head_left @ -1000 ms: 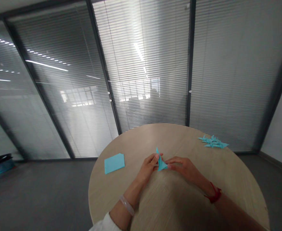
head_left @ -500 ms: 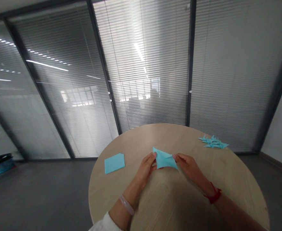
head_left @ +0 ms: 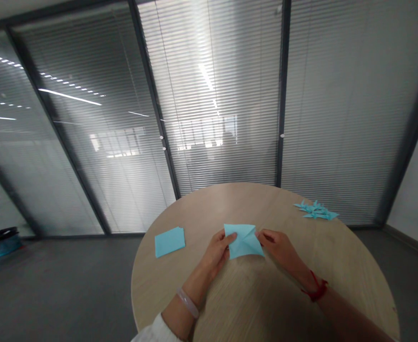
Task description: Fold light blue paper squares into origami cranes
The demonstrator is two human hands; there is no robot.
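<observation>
A creased sheet of light blue origami paper (head_left: 243,242) is held just above the near middle of the table. My left hand (head_left: 218,247) pinches its left side, thumb on top and fingers underneath. At the sheet's right edge, my right hand (head_left: 275,242) has its thumb and fingertips pinched together on the paper. Diagonal fold lines run across the sheet. To the left lies a stack of blue paper (head_left: 170,241). Folded blue paper pieces with pointed tips (head_left: 316,210) are heaped at the far right.
The round wooden table (head_left: 237,202) has its far edge close to a glass partition with blinds (head_left: 226,95). Grey floor (head_left: 80,285) surrounds it. Dark, red and blue items (head_left: 0,244) sit at the far left.
The sheet has opened flatter and turned to face me more. My left thumb has moved over its front. My right hand stays at the right edge.
</observation>
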